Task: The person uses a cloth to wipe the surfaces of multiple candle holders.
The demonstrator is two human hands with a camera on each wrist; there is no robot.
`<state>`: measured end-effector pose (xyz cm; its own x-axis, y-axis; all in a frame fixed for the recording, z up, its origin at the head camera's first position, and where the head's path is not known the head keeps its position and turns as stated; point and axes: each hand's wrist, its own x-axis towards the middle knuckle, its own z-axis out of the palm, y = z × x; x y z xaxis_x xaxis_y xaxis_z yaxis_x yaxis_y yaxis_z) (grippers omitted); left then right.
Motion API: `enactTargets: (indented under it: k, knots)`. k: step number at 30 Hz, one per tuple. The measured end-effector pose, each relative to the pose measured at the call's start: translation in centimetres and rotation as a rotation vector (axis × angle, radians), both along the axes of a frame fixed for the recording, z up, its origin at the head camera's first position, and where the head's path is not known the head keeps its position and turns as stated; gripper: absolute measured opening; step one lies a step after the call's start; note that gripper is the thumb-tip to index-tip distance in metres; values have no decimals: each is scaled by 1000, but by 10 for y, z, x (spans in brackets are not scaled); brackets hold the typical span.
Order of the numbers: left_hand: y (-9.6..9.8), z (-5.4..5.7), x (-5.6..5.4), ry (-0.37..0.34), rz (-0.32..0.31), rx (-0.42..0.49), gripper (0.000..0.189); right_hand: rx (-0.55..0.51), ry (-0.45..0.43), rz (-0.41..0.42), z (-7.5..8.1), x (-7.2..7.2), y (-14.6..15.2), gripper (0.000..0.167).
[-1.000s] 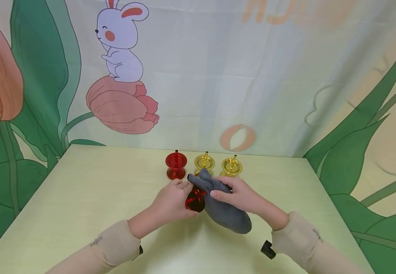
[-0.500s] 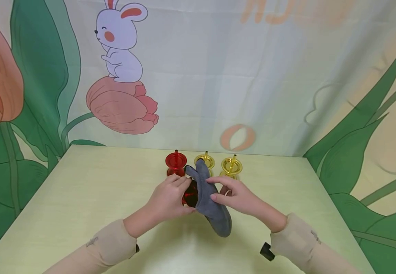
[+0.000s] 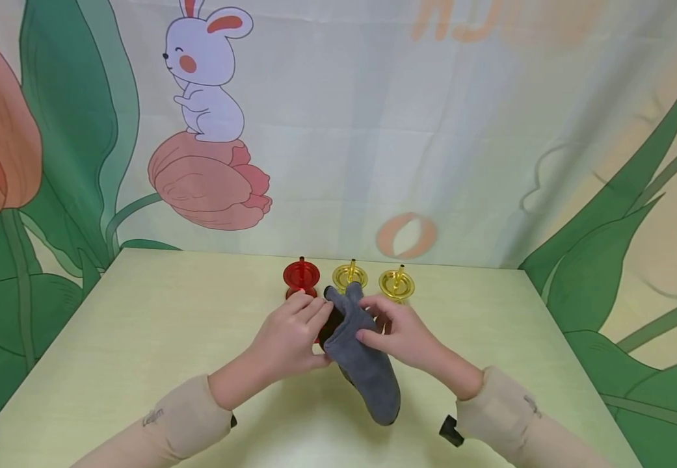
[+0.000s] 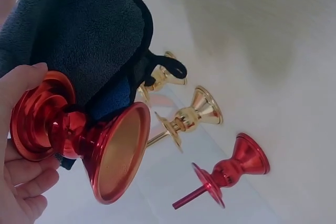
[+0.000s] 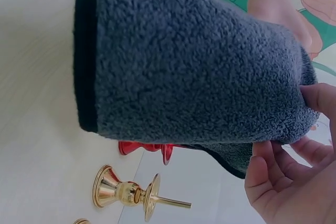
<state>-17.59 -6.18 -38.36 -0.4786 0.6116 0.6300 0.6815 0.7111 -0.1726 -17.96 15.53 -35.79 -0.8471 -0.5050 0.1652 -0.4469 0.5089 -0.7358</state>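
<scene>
left hand [image 3: 288, 335] grips a red candlestick [image 4: 73, 132] by its dish [image 4: 35, 114], seemingly for steadiness; right hand [image 3: 402, 333] pinches gray fleecy cloth [image 3: 367, 367] beside it.

From the head view, grey cloth [image 3: 367, 370] and the left hand [image 3: 288, 335] mostly hide 1 held red candlestick [image 4: 71, 132].

Two red candlesticks [image 4: 68, 134], two gold candlesticks [image 4: 187, 119], one cloth [image 3: 367, 367].
</scene>
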Motion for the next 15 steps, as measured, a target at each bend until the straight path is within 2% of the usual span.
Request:
enactTargets:
  k: [3, 7, 11, 15]
  knots:
    - [0, 1, 1, 45, -13, -4, 65, -17, -22, 11, 0, 0, -2, 30]
    - [1, 3, 3, 68, -29, 11, 69, -38, -30, 14, -1, 1, -4, 26]
    - [1, 2, 5, 57, -37, 45, 76, -48, 30, -8, -1, 2, -5, 26]
    - [0, 2, 4, 8, -65, 135, 82, -85, 98, -31, -3, 3, -5, 28]
